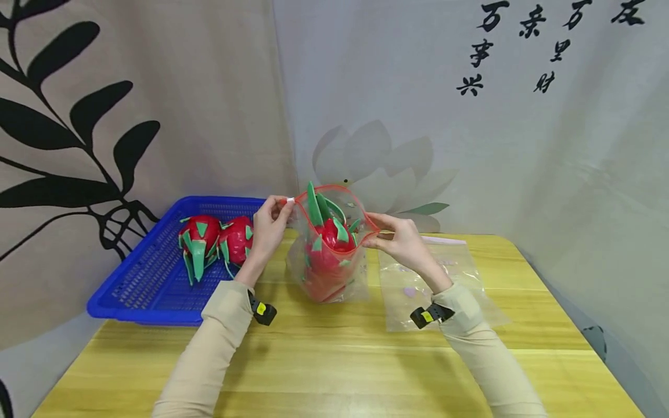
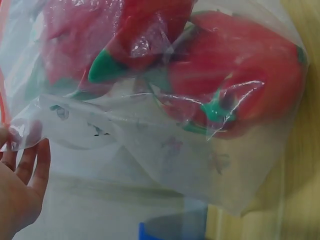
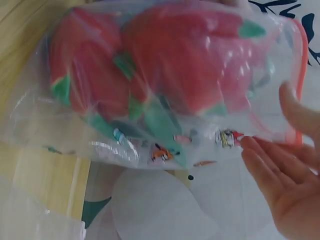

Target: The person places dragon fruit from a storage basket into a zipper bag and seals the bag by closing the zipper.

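Observation:
A clear plastic zip bag (image 1: 355, 290) with a red-edged mouth stands on the table, its mouth spread wide. Two red dragon fruits with green scales are inside; the upper dragon fruit (image 1: 334, 235) pokes its leaves up at the opening, and the lower dragon fruit (image 3: 87, 65) fills the bottom. My left hand (image 1: 270, 226) pinches the left end of the red rim, by the white zip slider (image 1: 290, 200). On the opposite side, my right hand (image 1: 399, 241) holds the rim between thumb and fingers. Small cartoon prints (image 3: 164, 153) show on the bag's side.
At the left, a blue plastic basket (image 1: 157, 316) holds two more dragon fruits (image 1: 201, 238). Another clear bag (image 1: 434, 284) lies flat on the wooden table (image 1: 334, 366), under the right forearm. A printed curtain (image 1: 219, 116) hangs right behind the table.

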Available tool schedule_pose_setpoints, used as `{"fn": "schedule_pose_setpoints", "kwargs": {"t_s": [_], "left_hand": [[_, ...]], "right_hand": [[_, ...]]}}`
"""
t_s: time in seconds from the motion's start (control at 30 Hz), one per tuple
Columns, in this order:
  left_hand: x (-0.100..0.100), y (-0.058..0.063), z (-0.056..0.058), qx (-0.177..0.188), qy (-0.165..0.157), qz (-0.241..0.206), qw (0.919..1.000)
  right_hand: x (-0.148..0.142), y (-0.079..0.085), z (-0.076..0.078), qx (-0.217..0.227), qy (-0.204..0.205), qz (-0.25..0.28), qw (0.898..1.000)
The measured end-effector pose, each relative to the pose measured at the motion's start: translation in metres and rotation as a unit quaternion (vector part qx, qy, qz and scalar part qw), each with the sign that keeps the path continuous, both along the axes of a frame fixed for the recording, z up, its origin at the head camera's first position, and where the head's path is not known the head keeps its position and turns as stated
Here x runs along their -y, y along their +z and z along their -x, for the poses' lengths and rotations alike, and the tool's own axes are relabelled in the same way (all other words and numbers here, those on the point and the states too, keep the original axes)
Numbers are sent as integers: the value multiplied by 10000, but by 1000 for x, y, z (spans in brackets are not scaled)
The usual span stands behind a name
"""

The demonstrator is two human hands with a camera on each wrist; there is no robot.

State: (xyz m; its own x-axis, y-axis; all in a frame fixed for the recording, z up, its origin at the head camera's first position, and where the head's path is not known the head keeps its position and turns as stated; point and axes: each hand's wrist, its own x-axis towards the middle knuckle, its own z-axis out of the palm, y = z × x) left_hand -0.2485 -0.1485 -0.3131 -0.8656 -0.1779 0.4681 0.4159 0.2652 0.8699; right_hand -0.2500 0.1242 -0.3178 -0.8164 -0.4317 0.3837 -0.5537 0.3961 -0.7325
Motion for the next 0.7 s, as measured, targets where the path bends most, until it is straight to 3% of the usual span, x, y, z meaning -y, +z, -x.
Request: {"fn": "schedule_pose_setpoints", "kwargs": {"t_s": [0.17, 0.3, 0.4, 0.53, 0.7], "left_hand": [[-2, 2, -3, -104, 12, -70, 9999], [1, 1, -2, -361, 182, -24, 9992], [8, -5, 7, -533, 291, 48, 9981], [20, -13, 18, -594, 653, 275, 9957], [25, -9, 15, -690, 913, 465, 9923]], "right_hand": [[10, -3, 4, -617, -720, 32, 9955], [7, -6, 11, -1161, -975, 80, 9884], [1, -6, 17, -1459, -1101, -7, 9831], [-9, -1, 22, -1651, -1446, -55, 9756], [-15, 8, 25, -1727, -1727, 156, 9696]]}}
